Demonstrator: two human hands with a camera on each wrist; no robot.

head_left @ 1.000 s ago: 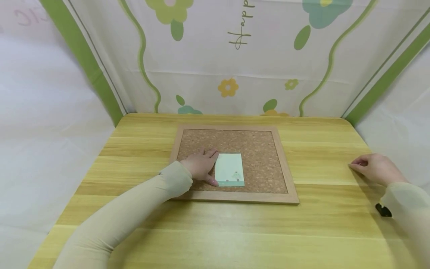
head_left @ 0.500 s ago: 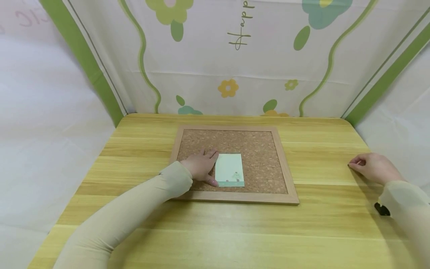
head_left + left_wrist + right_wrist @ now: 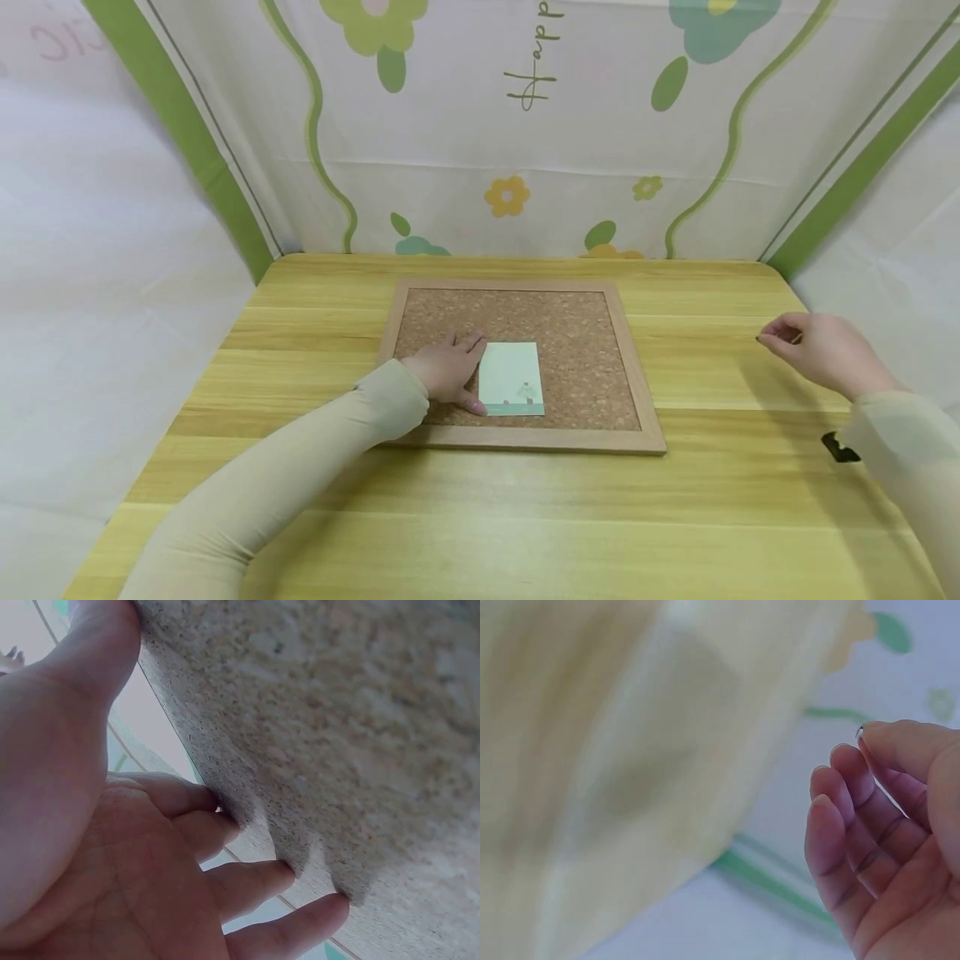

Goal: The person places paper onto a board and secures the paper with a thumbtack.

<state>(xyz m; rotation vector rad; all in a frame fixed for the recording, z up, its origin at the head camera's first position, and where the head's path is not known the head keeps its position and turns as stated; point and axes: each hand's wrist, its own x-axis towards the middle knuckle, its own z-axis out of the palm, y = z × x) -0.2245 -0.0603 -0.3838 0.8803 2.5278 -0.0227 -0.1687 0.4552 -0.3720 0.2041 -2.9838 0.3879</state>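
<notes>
A cork board [image 3: 585, 358] with a pale wood frame lies flat on the table. On it is a light green note sheet [image 3: 512, 371] with a darker green lower strip and small printed figures. My left hand [image 3: 446, 368] rests with spread fingers on the board, its thumb and fingertips at the sheet's left edge; the left wrist view shows the fingertips touching the cork [image 3: 337, 735]. To the right of the board, my right hand [image 3: 832, 350] is raised above the table. Its thumb and index finger pinch a tiny dark pin-like piece [image 3: 859, 732], mostly hidden by the fingertips.
The yellow wood-grain table [image 3: 525, 525] extends around the board. A white cloth [image 3: 442, 125] with printed flowers and lettering hangs behind its far edge, with more white cloth at both sides. A small black object [image 3: 840, 447] shows at the right sleeve.
My right hand has risen off the table and moved slightly left and away from me, pinching the tiny dark piece. The left hand and the sheet stay in place.
</notes>
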